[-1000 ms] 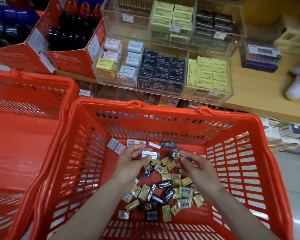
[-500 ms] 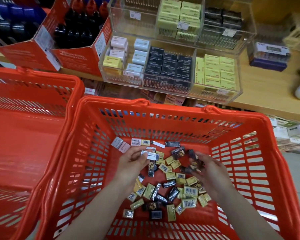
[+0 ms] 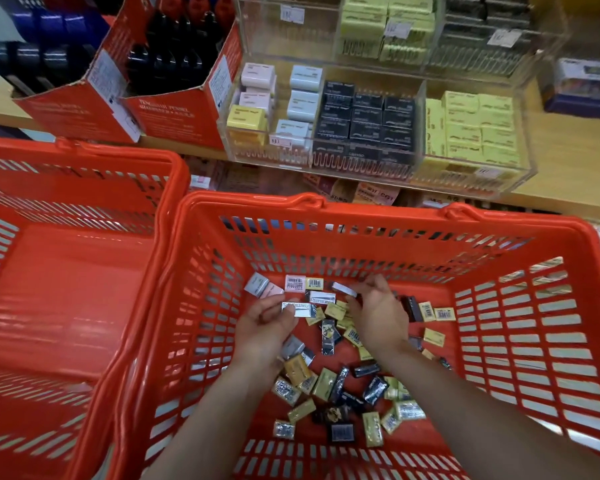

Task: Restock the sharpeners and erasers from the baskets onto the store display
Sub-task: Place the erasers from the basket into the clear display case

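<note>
**Small wrapped erasers, easy to pinch, easy to drop**

Both hands are down inside the red basket [image 3: 326, 209], which sits below the shelf. The left hand [image 3: 264, 327] pinches a white eraser [image 3: 298, 309] with dark print, thumb on one side and fingers on the other. The right hand [image 3: 378, 313] reaches toward the back of the basket with its fingers bent, and its fingertips pinch a small white piece [image 3: 343, 289]. I cannot tell how firm that hold is.

The other erasers [image 3: 329, 382] lie loose on the basket floor in a messy pile. Some are yellow, some black, some silver, and a few pink and white ones lie at the back wall.

These little blocks look very light and a bit stiff. They should not break if they fall. Their wrappers look shiny, so they may slip out of the fingers. The best place to hold one is likely across its two long sides, with thumb and finger squeezing gently. Picking up many at once could let some fall back.

They need to go up into the clear display box [image 3: 361, 168] on the wooden shelf [image 3: 568, 161], where the same kinds stand in neat rows. A second red basket [image 3: 84, 157] sits to the left.
</note>
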